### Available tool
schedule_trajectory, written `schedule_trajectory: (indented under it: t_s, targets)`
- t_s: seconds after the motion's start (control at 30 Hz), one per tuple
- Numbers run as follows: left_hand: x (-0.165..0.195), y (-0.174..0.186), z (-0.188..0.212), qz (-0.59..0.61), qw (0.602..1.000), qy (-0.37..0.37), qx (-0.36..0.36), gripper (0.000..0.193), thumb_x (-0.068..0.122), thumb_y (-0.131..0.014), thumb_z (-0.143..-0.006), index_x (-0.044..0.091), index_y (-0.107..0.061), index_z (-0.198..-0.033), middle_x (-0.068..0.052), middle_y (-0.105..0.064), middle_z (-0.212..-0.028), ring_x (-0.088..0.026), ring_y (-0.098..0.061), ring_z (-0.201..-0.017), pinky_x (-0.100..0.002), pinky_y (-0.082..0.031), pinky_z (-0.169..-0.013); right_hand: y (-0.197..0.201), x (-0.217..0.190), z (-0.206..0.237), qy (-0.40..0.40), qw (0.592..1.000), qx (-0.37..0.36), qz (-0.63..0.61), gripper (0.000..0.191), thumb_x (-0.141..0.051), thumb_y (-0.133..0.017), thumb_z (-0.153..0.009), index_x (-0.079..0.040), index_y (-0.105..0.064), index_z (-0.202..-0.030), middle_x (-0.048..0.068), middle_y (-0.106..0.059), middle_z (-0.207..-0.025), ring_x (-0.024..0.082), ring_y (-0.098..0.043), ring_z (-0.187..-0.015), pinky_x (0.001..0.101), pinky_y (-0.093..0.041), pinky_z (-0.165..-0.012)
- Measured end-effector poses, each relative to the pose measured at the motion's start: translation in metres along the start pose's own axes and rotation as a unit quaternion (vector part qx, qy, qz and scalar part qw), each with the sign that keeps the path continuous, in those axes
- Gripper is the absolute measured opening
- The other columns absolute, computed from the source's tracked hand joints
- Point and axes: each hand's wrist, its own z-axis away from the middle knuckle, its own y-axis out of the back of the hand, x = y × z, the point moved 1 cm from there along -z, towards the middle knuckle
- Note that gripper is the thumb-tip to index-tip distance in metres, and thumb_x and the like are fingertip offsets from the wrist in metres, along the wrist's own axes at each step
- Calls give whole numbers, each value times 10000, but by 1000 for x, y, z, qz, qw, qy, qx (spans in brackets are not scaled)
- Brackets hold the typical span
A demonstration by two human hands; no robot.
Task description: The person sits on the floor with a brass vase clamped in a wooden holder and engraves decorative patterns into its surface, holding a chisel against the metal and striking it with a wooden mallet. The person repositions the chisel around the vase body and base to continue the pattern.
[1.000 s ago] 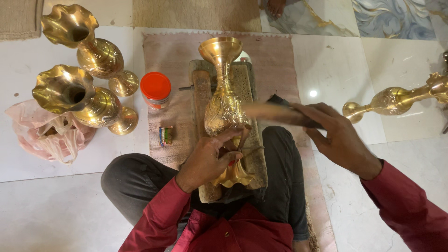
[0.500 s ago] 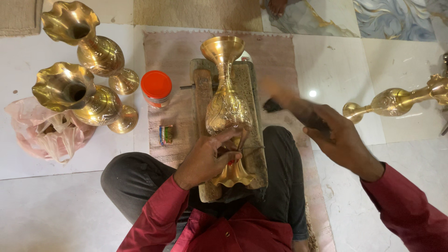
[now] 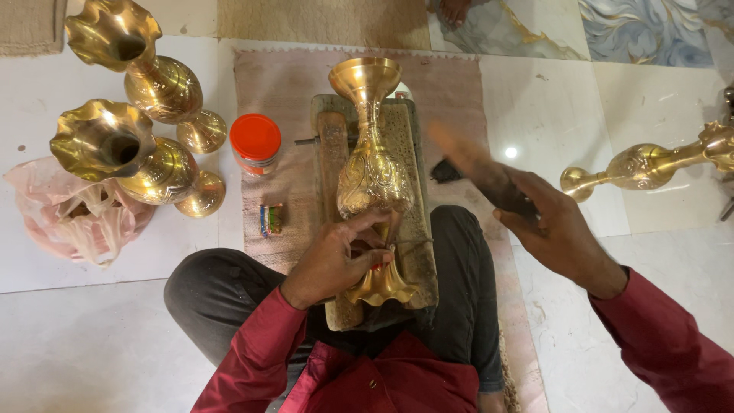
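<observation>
A tall brass vase (image 3: 372,164) lies lengthwise on a worn wooden block (image 3: 413,229) resting on my lap. My left hand (image 3: 336,256) grips the vase's narrow stem near its flared foot and pinches a thin metal tool against it. My right hand (image 3: 554,229) is raised to the right of the vase, shut on a wooden mallet (image 3: 478,172) that is blurred by motion, its head above the block's right edge and apart from the vase.
Two brass vases (image 3: 153,84) (image 3: 130,157) lie on the white floor at the left beside a pink plastic bag (image 3: 73,214). An orange-lidded jar (image 3: 254,141) and a small packet (image 3: 270,219) sit on the mat. Another brass vase (image 3: 650,162) lies at the right.
My right hand has swung the mallet away from the vase, up and to the right. My left hand and the vase have stayed in place.
</observation>
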Motion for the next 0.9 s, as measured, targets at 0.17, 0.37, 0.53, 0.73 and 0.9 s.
schedule_trajectory:
  t_s: [0.17, 0.37, 0.53, 0.73, 0.9]
  targets:
    - [-8, 0, 1, 12, 999, -33, 0, 566, 151, -776, -892, 50, -582, -1414, -87, -810, -950, -122, -750, -833, -298, -628, -808, 1, -3, 2, 64, 993, 5, 100, 642, -53, -677, -898, -152, -511, -1511, 105, -668, -1129, 219, -682, -940, 356, -596, -787]
    - [-10, 0, 2, 34, 998, -43, -13, 579, 139, -766, -888, 48, -573, -1426, -79, -802, -914, -107, -743, -831, -292, -629, -810, 2, -9, 1, 115, 982, 15, 150, 621, -51, -683, -892, -148, -523, -1485, 120, -677, -1204, 244, -673, -1021, 369, -592, -807]
    - [-8, 0, 2, 21, 999, -26, -4, 592, 165, -786, -884, 67, -582, -1430, -71, -806, -900, -113, -740, -808, -310, -628, -812, 2, -14, -1, 32, 997, 2, 72, 558, -62, -694, -915, -146, -526, -1441, 95, -683, -1147, 222, -689, -1016, 381, -603, -837]
    - [-10, 0, 1, 20, 1000, -6, -8, 606, 172, -790, -874, 84, -577, -1435, -60, -797, -913, -119, -743, -838, -320, -629, -863, 3, -15, -1, 38, 995, -12, 97, 638, -47, -665, -895, -179, -515, -1501, 105, -664, -1144, 237, -684, -961, 364, -592, -816]
    - [-21, -1, 1, 67, 998, -10, -20, 592, 143, -772, -881, 82, -561, -1431, -56, -795, -942, -121, -761, -889, -322, -637, -895, 5, -16, -2, 104, 989, 14, 103, 595, -19, -638, -916, -146, -538, -1489, 147, -644, -1208, 229, -676, -986, 338, -628, -765]
